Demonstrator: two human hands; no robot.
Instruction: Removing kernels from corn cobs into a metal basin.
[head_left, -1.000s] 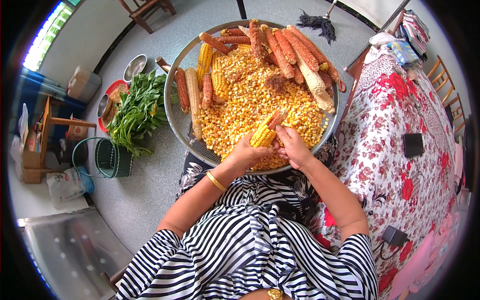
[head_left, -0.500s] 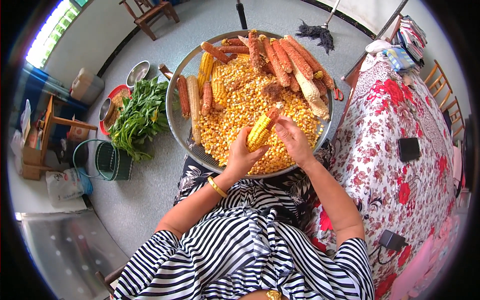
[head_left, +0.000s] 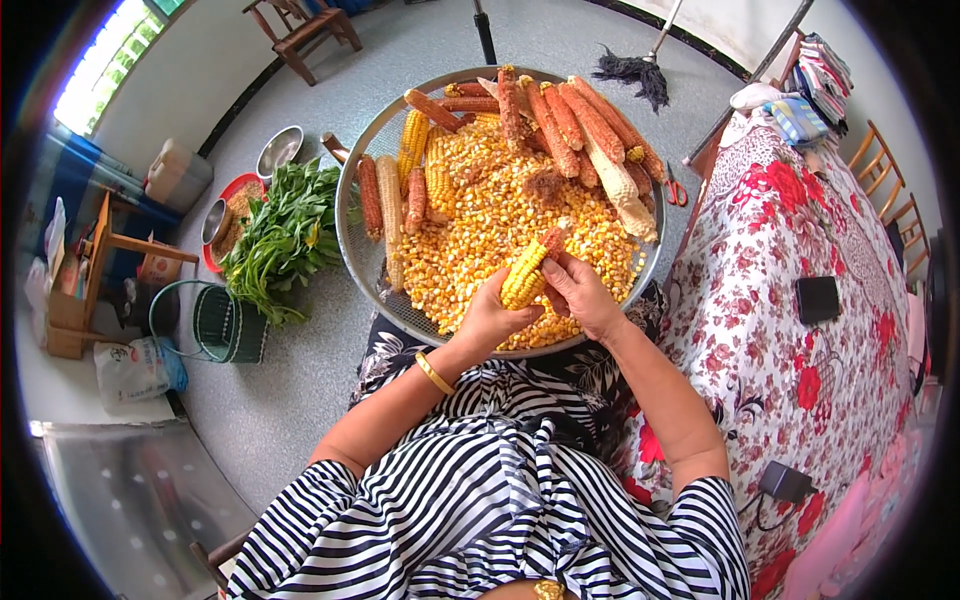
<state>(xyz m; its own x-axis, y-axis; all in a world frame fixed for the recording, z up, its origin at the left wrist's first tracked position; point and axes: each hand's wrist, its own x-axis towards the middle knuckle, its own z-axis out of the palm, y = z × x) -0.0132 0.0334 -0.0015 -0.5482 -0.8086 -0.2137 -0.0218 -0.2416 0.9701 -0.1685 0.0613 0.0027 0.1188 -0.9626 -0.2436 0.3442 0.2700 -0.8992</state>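
My left hand (head_left: 490, 318) is closed around the lower part of a yellow corn cob (head_left: 524, 275), whose upper end is stripped to reddish core. My right hand (head_left: 583, 296) grips the same cob from the right, its thumb pressed on the kernels near the bare end. Both hands are over a wide round metal sieve (head_left: 358, 262) on my lap. Loose yellow kernels (head_left: 470, 215) cover much of its mesh. Stripped reddish cobs (head_left: 560, 125) are heaped along its far and right side. Cobs with kernels, such as a yellow one (head_left: 412, 140), lie at the left.
Left of the sieve are leafy greens (head_left: 285, 235), a green basket (head_left: 230, 325), a red basin (head_left: 240, 190) and a metal bowl (head_left: 280, 150). A bed with a floral cover (head_left: 760, 370) stands close at right, holding a black phone-like object (head_left: 818, 299). Red-handled scissors (head_left: 677, 192) show by the sieve.
My right hand has moved left and down onto the cob, its thumb now against the kernels. The cob has shifted slightly right within my left hand's hold.
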